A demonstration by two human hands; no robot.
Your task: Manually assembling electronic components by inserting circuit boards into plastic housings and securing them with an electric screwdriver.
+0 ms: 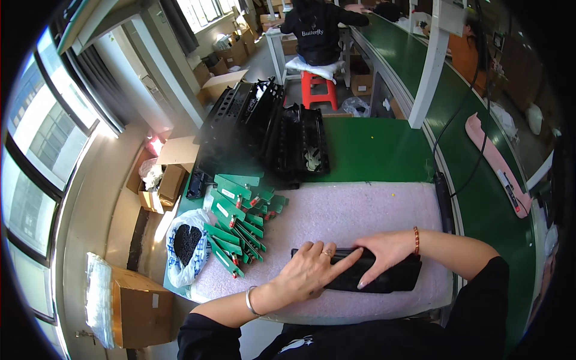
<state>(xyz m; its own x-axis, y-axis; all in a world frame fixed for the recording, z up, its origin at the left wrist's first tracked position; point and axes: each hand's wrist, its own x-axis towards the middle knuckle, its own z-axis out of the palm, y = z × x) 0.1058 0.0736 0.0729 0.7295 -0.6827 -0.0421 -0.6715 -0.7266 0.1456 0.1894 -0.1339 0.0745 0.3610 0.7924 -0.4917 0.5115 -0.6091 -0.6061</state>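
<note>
A long black plastic housing (pixel 393 279) lies crosswise on the pink foam mat (pixel 360 210) at the near side of the bench. My left hand (pixel 307 268) is on its left end, fingers bent over the far edge and index finger reaching right along the top. With thumb and fingers spread across its width, my right hand (pixel 385 253) grips the housing near the middle. The thumb lies on top, while its other fingertips are partly hidden. To the left is a loose pile of green circuit boards (pixel 231 207) with small red parts.
Several black housings (pixel 240 120) stand stacked on the green bench beyond the mat. A white bag of black screws or pellets (pixel 201 264) sits at the left edge. A black electric screwdriver (pixel 443 195) lies at right, beside a green conveyor (pixel 474 162). A person (pixel 315 36) sits ahead.
</note>
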